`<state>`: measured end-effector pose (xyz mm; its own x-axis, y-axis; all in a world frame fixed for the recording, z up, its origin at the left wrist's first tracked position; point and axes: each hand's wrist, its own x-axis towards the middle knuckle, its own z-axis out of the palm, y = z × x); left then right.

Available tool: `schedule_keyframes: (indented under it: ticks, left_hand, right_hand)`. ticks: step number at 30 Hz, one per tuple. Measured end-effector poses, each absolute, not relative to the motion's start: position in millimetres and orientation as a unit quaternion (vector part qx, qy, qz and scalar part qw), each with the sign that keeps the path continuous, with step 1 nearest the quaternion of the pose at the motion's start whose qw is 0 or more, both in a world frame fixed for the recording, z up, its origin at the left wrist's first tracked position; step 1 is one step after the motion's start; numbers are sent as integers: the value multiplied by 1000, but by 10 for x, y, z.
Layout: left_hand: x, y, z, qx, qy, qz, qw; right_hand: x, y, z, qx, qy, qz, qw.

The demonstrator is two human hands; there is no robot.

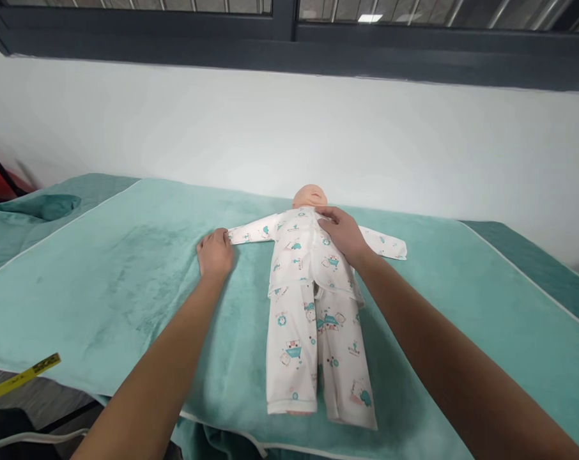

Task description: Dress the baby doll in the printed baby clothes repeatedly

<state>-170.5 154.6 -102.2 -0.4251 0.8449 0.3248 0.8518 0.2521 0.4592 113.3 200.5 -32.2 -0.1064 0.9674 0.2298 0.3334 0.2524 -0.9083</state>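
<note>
A baby doll (310, 195) lies on its back on a teal towel (126, 281), dressed in white printed pyjamas (308, 300) with both sleeves spread out. My left hand (215, 252) is closed on the cuff of the doll's left-side sleeve (251, 233). My right hand (342, 233) rests on the pyjama top at the chest, just below the doll's neck, with its fingers curled and pressing on the cloth. The trouser legs reach toward the towel's near edge.
A white wall (289, 140) stands right behind the table, with a dark window frame (289, 38) above. A folded dark teal cloth (43, 206) lies at the far left. A yellow tape (21, 377) pokes in at the near left edge.
</note>
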Motion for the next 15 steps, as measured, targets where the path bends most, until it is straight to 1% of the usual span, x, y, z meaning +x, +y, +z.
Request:
schedule_keyframes:
  ticks: [3, 6, 9, 12, 14, 15]
  left_hand:
    - [-1712, 1558, -1038, -531, -793, -298, 9]
    - [-1707, 1563, -1043, -527, -791, -311, 10]
    - [-1714, 1545, -1036, -524, -779, -345, 16]
    - [-1723, 1485, -1014, -530, -745, -402, 47]
    - [-1687, 1415, -997, -533, -719, -442, 55]
    - [-1643, 1370, -990, -532, -708, -463, 42]
  right_hand:
    - [1141, 1827, -414, -512, -691, 290, 420]
    - [1177, 1577, -525, -482, -738, 255, 398]
    - [1268, 1290, -645, -462, -758, 252, 386]
    - [1415, 1049, -758, -460, -757, 267, 378]
    - [1521, 964, -820, -475, -745, 266, 385]
    - [1566, 949, -841, -495, -726, 262, 398]
